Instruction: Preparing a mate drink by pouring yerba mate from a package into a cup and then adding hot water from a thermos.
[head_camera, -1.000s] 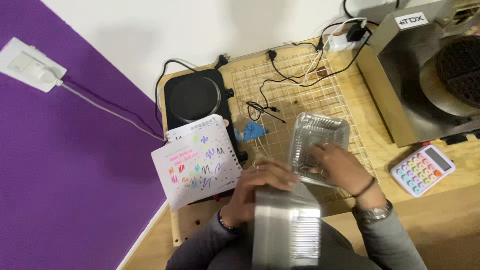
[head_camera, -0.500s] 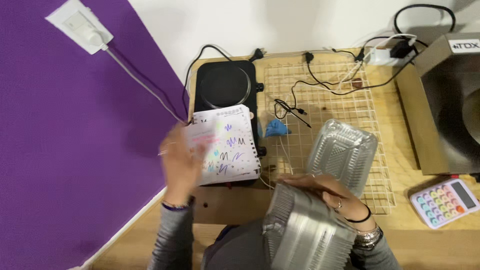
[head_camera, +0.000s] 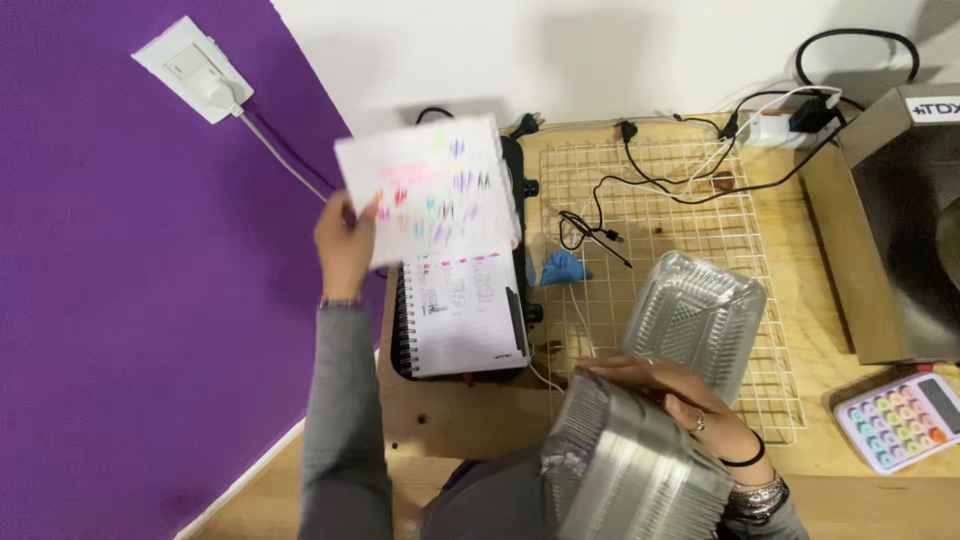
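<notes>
My left hand (head_camera: 345, 243) holds up a loose white sheet (head_camera: 430, 190) covered in coloured marker strokes, lifted above the spiral notebook (head_camera: 460, 315). The notebook lies open on the black hotplate (head_camera: 520, 300) at the table's left edge. My right hand (head_camera: 665, 395) rests on top of a stack of clear plastic containers (head_camera: 635, 470) held near my lap. One single clear plastic container (head_camera: 700, 315) lies upside down on the white wire rack (head_camera: 690, 230), just beyond my right fingers.
A blue object (head_camera: 563, 268) and black cables (head_camera: 640, 180) lie on the rack. A pastel calculator (head_camera: 900, 420) sits at the right, beside a grey metal machine (head_camera: 900, 220). A white charger (head_camera: 770, 128) is at the back. A wall socket (head_camera: 195, 70) hangs on the purple wall.
My left hand left the container stack, reached to the notebook and lifted the coloured sheet up off it. My right hand moved from the single container onto the stack.
</notes>
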